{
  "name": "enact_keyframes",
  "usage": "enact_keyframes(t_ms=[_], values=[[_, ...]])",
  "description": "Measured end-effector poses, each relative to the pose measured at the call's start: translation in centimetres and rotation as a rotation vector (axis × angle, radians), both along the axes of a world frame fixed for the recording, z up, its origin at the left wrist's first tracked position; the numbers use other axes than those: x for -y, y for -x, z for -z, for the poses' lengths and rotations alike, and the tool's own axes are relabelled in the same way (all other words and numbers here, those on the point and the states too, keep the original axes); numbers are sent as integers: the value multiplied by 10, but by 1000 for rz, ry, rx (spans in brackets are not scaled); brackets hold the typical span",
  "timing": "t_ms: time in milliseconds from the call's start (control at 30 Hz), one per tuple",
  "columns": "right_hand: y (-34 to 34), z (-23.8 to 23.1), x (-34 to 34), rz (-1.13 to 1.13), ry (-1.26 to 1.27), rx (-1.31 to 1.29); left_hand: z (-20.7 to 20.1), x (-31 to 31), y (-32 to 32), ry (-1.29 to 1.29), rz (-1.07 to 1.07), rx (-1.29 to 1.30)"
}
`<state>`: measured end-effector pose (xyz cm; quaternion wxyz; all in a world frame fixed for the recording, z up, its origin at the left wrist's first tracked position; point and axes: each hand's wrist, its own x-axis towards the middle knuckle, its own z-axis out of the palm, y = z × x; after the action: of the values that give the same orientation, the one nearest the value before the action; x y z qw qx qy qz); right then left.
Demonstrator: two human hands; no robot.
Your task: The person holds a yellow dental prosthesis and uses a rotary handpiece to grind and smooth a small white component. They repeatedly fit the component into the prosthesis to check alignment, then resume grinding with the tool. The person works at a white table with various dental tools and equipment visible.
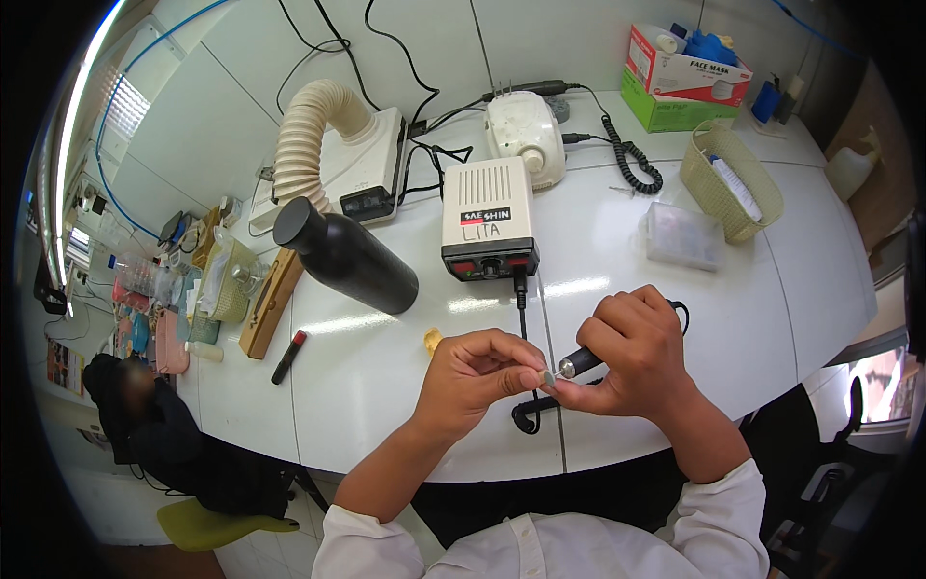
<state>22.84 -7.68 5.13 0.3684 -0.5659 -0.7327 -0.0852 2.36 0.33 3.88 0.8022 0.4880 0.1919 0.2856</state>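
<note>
My right hand (632,357) is wrapped round a dark rotary handpiece (582,363) with a thin metal shank. A small grey-green disc (548,377) sits at the shank's tip, right by my left fingertips. With thumb and forefinger pinched together, my left hand (477,378) meets the tip; whatever lies between those fingers is too small and hidden to name. Behind the left hand a small yellow piece (432,340) rests on the white table (386,425). A black cord (529,417) hangs below the hands and leads to the beige control box (489,217).
A black bottle (352,261) stands left of the box, near a ribbed hose (313,145) on a white machine. A red-capped marker (288,358) and wooden case (270,304) lie further left. At right are a clear case (683,236) and basket (728,183). Another person (159,425) sits far left.
</note>
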Motion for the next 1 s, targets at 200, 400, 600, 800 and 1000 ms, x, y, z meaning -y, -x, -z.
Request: enact_keyframes(t_ms=[200,400,600,800,1000], values=[[0,-1,0,-3,0,-6,1,0,0,0,5,2],[-1,-2,1,-6,12,4,0,0,0,8,16,5],[0,-3,1,-3,15,3,2,-1,1,-12,37,33],[2,-2,2,2,9,8,1,1,2,-1,16,-11],[1,-2,3,13,0,14,1,2,-1,-16,25,-10]])
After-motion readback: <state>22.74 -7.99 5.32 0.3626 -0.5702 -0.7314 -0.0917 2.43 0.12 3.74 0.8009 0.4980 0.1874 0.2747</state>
